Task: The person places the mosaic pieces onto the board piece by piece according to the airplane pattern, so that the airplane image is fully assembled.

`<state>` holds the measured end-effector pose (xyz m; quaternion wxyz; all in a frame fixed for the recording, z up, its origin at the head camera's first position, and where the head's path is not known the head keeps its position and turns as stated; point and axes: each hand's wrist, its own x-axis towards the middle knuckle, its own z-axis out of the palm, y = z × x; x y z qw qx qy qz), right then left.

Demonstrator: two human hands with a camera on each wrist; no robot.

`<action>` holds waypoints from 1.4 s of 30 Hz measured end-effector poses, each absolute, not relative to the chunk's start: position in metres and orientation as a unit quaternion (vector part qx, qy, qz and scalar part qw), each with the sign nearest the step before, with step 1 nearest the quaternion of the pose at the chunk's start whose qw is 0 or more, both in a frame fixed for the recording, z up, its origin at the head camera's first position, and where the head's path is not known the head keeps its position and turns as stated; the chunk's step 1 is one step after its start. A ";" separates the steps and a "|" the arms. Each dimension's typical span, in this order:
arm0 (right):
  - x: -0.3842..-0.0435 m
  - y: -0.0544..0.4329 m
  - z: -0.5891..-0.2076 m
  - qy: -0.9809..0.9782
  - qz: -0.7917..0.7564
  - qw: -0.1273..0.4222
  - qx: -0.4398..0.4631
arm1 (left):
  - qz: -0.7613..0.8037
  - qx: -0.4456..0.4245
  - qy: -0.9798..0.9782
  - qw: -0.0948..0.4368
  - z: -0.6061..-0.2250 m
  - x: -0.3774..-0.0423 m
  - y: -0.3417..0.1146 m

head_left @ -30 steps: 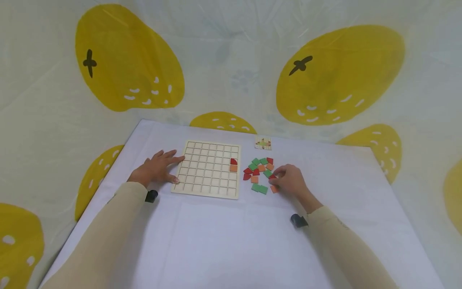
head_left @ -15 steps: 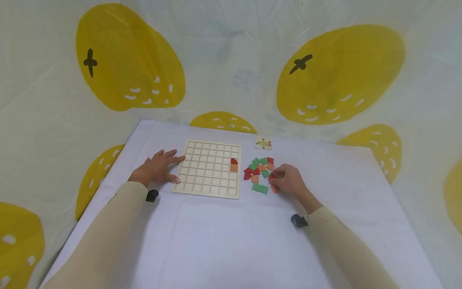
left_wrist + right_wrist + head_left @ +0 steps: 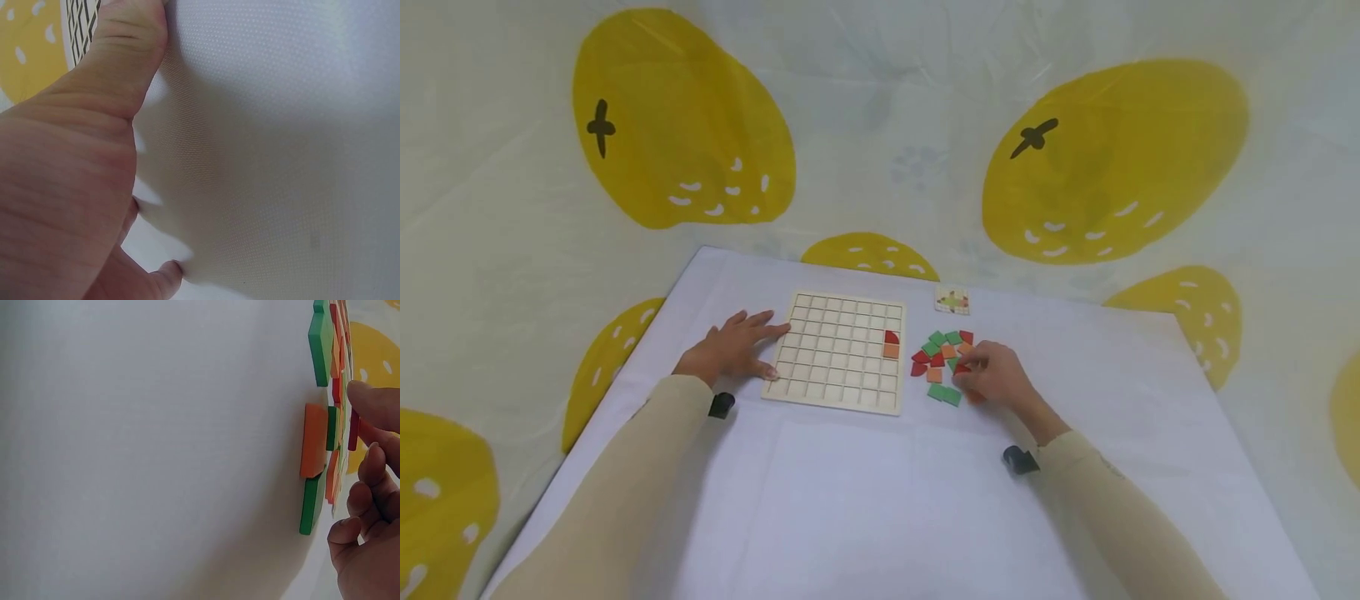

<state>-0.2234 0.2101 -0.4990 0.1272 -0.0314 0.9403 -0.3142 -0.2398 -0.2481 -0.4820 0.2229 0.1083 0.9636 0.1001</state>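
My left hand (image 3: 730,348) lies spread at the left side of a wooden grid board (image 3: 831,406), its thumb and a finger touching the edge. Two pieces sit in neighbouring cells near the board's right side: a red quarter-round tile (image 3: 891,337) and, just below it, an orange square tile (image 3: 891,352). Over the right part of the loose pile, my right hand (image 3: 996,375) pinches a red tile (image 3: 354,430) between thumb and index finger. The right wrist view shows this tile held on edge, the other fingers curled beside it.
Loose green tiles (image 3: 951,397), orange tiles (image 3: 934,375) and red tiles (image 3: 919,369) lie between the board and my right hand. A small pattern card (image 3: 952,300) lies behind them. A patterned cloth hangs behind the table (image 3: 850,500).
My right hand has picked up the red tile at the pile's right side and shifted slightly left with it. The left hand stays at the board. The head view has turned slightly.
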 end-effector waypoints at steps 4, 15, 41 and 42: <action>-0.222 0.206 -0.500 0.941 -0.315 0.118 -0.047 | 0.099 0.110 0.963 0.223 -0.482 -0.240 -0.247; -0.220 0.193 -0.502 0.942 -0.308 0.110 -0.068 | 0.094 0.109 0.964 0.221 -0.484 -0.239 -0.249; -0.224 0.158 -0.490 0.935 -0.318 0.117 -0.110 | 0.097 0.107 0.963 0.229 -0.480 -0.242 -0.249; -0.225 0.157 -0.490 0.934 -0.319 0.117 -0.111 | 0.098 0.107 0.963 0.229 -0.480 -0.242 -0.249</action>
